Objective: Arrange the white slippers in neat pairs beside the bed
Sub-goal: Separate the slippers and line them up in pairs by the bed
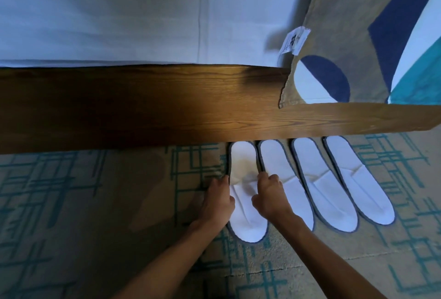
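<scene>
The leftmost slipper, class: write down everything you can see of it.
The leftmost slipper is white, cloth-like, with a thin grey edge and a flat folded strap. It lies flat on the patterned carpet, one end at the wooden bed frame, beside three matching slippers. The left hand touches its left edge; the right hand has its fingers curled at its right edge, between it and the next slipper.

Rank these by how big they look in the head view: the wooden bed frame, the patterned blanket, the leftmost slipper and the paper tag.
1. wooden bed frame
2. patterned blanket, partly cut off by the picture edge
3. leftmost slipper, partly covered by both hands
4. paper tag
</scene>
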Motion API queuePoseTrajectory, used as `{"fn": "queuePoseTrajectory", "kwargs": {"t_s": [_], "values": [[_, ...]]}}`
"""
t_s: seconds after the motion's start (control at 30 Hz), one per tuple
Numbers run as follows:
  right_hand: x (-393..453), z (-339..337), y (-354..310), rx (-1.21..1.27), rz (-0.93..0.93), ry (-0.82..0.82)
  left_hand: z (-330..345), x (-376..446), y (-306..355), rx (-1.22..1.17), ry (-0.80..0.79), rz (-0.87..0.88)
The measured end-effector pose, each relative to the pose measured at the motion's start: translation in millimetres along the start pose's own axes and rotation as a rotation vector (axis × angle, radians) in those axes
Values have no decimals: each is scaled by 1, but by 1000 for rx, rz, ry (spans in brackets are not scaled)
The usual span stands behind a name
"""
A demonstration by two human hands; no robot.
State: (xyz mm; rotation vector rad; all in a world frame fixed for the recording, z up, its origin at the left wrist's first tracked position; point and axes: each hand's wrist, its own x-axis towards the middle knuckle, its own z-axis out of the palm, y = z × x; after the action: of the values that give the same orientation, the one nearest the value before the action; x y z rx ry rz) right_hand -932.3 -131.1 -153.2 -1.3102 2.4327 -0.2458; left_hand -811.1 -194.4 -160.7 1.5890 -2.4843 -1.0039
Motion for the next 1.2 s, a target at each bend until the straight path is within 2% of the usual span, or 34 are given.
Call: {"fn": "queuePoseTrajectory", "kwargs": {"t_s": [0.17, 0.43, 0.73, 0.93, 1.07, 1.2], "values": [[4, 1, 2, 50, 20, -43, -7, 2, 0, -127, -25, -45], [14, 11, -2, 245, 40, -95, -22, -3, -17, -377, -89, -218], [14, 19, -45, 317, -31, -164, -50, -15, -68, -603, -107, -309], [10, 33, -97, 347, -82, -272, -78, -31, -130, -594, -58, -299], [5, 46, -143, 351, -182, -356, -96, -39, -174, -511, 41, -265], [1, 58, -189, 346, -308, -359, -115, -48, -216, -462, 119, -241]]}}
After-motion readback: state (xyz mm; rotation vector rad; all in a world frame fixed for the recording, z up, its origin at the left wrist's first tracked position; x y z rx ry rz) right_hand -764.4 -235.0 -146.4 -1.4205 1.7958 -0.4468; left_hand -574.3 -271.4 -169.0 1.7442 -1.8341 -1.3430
